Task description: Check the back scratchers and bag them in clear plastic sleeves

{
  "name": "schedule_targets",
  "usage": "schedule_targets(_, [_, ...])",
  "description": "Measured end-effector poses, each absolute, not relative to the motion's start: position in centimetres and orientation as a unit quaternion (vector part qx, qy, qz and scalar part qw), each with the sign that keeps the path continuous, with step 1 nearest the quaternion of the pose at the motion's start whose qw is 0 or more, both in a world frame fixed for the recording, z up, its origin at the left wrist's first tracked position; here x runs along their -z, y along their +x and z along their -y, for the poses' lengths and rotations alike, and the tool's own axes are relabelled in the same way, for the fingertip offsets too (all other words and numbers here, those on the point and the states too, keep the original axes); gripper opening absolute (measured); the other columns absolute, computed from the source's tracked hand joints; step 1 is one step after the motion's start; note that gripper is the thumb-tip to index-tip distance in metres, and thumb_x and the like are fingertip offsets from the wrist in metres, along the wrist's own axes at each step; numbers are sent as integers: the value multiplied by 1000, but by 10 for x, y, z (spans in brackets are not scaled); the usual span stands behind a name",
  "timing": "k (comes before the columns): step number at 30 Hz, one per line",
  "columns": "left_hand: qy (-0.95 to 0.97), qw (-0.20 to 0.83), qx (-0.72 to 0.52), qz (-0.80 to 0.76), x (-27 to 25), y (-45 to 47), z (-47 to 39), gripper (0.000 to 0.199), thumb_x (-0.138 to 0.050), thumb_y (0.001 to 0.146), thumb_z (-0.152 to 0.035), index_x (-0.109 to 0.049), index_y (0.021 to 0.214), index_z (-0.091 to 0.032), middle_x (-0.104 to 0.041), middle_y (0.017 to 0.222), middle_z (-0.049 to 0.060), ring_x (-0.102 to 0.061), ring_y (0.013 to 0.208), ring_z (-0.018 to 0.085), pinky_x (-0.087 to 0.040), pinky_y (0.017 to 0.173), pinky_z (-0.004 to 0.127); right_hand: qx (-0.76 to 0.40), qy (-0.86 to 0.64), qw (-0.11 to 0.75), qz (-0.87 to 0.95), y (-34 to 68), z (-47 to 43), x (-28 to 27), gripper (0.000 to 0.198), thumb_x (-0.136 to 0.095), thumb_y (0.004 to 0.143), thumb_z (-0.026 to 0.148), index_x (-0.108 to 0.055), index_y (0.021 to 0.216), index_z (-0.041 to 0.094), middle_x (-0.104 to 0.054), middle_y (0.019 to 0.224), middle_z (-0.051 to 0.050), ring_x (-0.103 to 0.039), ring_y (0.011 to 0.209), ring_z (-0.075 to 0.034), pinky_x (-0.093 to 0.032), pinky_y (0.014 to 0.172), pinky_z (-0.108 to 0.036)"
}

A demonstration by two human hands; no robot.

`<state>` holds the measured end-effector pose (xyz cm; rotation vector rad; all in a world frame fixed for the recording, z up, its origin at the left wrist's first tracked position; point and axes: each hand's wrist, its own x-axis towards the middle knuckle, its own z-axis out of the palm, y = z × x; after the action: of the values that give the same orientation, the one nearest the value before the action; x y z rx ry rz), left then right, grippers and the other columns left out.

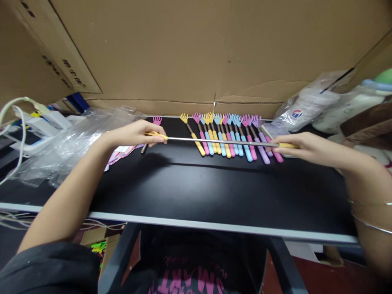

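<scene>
A yellow telescopic back scratcher (211,141) is stretched out level above the black table, its metal rod fully in sight. My left hand (139,134) is closed on its yellow claw end. My right hand (309,149) grips the yellow handle at the other end. Behind the rod lies a row of back scratchers (232,134) in pink, blue, yellow and purple, claws toward the back. Close behind my left hand lies a pink-clawed back scratcher (157,120) with a bare dark rod end, partly hidden by the hand.
Clear plastic bags (73,139) and white cables (21,130) lie at the left. A bagged cup (312,106) stands back right. Cardboard (196,53) walls the rear. The table's pale front edge (199,224) faces me; below it, a box (104,249) holds colourful pieces.
</scene>
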<state>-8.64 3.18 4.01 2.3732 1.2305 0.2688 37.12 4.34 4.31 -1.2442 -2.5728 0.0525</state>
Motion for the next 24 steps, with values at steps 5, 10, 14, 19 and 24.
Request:
schedule_targets(5, [878, 93, -181, -434, -25, -34, -12, 35, -49, 91, -49, -67, 90, -19, -64, 66, -1, -56, 58, 11, -36, 57, 19, 39, -392, 105, 913, 324, -25, -25, 40, -40, 96, 48, -68, 98, 20, -67, 64, -4, -57, 52, -16, -35, 52, -25])
schedule_targets(10, [882, 23, -198, -426, -6, -3, 1, 29, -49, 94, -45, -68, 93, -23, -67, 66, -2, -57, 54, 12, -28, 53, 21, 151, -376, 141, 903, 297, -13, -5, 32, -42, 96, 41, -68, 102, 24, -75, 77, -4, -65, 60, -18, -31, 51, -25])
schedule_targets(14, [874, 25, -217, -434, 0, -1, 1, 27, -51, 94, -44, -68, 93, -22, -67, 66, -1, -58, 55, 13, -28, 53, 21, 190, -380, 151, 892, 295, -11, -1, 31, -42, 96, 40, -69, 100, 24, -76, 81, -4, -67, 63, -18, -30, 50, -25])
schedule_targets(19, [880, 50, -217, -419, 1, 0, 1, 23, -53, 93, -39, -67, 91, -22, -67, 66, -2, -57, 54, 11, -29, 54, 20, 216, -351, 166, 896, 296, -10, 1, 31, -42, 97, 39, -69, 97, 24, -75, 76, -3, -67, 61, -17, -28, 48, -25])
schedule_targets(24, [876, 42, -211, -433, 0, 1, 2, 21, -56, 91, -40, -68, 89, -23, -66, 64, -3, -56, 53, 11, -28, 53, 21, 239, -334, 179, 894, 295, -11, 2, 32, -42, 97, 40, -69, 92, 22, -73, 69, -1, -65, 55, -16, -26, 45, -24])
